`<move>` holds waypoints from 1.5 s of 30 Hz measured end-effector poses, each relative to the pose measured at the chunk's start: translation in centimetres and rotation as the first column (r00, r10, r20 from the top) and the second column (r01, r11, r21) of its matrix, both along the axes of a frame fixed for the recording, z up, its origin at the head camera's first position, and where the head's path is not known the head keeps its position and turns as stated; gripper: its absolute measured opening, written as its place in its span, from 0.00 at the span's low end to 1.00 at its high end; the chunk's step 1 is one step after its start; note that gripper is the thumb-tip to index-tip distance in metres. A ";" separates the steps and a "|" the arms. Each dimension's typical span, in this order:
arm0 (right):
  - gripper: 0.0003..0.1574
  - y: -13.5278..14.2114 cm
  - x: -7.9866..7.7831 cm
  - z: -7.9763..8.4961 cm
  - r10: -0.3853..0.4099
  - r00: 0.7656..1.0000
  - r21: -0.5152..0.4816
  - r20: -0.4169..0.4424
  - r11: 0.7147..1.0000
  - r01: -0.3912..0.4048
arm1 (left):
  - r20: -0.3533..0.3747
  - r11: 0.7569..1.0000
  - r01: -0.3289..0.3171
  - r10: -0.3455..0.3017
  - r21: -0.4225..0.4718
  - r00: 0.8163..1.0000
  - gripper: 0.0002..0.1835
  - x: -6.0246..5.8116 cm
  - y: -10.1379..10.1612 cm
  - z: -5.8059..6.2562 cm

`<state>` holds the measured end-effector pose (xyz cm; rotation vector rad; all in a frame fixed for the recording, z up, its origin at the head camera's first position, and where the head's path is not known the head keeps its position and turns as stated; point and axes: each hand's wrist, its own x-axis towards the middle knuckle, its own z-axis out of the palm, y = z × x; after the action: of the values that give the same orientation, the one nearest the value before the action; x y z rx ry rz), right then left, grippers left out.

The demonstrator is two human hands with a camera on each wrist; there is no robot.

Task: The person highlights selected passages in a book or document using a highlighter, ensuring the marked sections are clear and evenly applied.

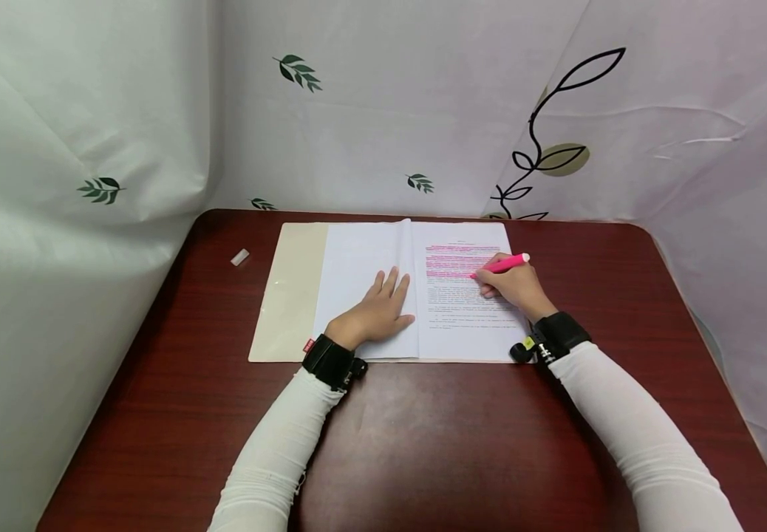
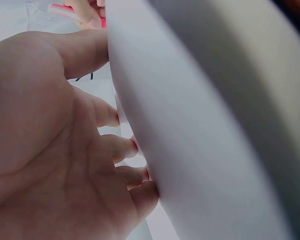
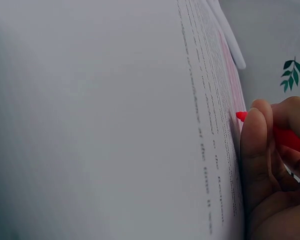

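A pink highlighter (image 1: 511, 263) is pinched in my right hand (image 1: 516, 287), its tip on the printed right page (image 1: 470, 340) of an open folder of papers. Pink marking covers the upper lines of text on that page, while the lower lines are unmarked. In the right wrist view the highlighter's red-pink tip (image 3: 241, 116) pokes out past the thumb and fingertips. My left hand (image 1: 375, 314) rests with fingers spread on the blank left page (image 1: 350, 266). The left wrist view shows its palm side, fingertips touching the paper (image 2: 160, 130).
The folder's cream cover (image 1: 284, 295) shows at the left of the pages. A small white block (image 1: 240, 257), perhaps an eraser, lies on the dark red-brown table (image 1: 423, 436). White cloth with leaf prints (image 1: 357, 133) hangs behind the table and at its sides.
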<state>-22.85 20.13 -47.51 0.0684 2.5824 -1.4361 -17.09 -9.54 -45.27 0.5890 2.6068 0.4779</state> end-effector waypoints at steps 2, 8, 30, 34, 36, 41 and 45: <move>0.17 0.1 0.1 0.0 0.002 1.000 0.016 0.001 1.000 -0.002 | 0.004 1.000 -0.001 0.001 0.002 1.000 0.44 0.0 0.0 0.0; 0.18 0.4 0.1 0.0 0.008 1.000 0.064 0.005 0.998 -0.008 | 0.005 1.000 -0.004 0.004 0.005 1.000 0.44 0.0 -0.1 0.0; 0.18 1.4 0.2 -0.1 0.006 1.000 0.031 -0.010 0.999 -0.006 | 0.000 1.000 0.004 -0.004 0.001 1.000 0.44 0.0 -0.1 -0.1; 0.17 1.6 0.2 -0.1 0.002 1.000 0.022 -0.011 1.000 -0.002 | -0.011 1.000 0.003 -0.003 -0.005 1.000 0.44 0.0 -0.1 -0.1; 0.17 1.7 0.2 -0.1 -0.001 1.000 0.016 -0.008 1.000 0.001 | -0.013 1.000 0.003 -0.003 -0.008 1.000 0.44 0.0 0.0 -0.2; 0.18 1.9 0.2 -0.1 -0.009 1.000 0.004 0.005 1.000 0.009 | -0.010 1.000 0.005 -0.005 -0.013 1.000 0.44 0.0 0.0 -0.1; 0.18 2.1 0.2 0.0 -0.009 1.000 -0.007 0.019 1.000 0.009 | -0.008 1.000 0.009 -0.009 -0.014 1.000 0.44 0.0 0.0 -0.1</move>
<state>-22.66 22.19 -47.54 0.0926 2.5649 -1.4399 -17.11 -9.53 -45.35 0.5994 2.6119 0.4543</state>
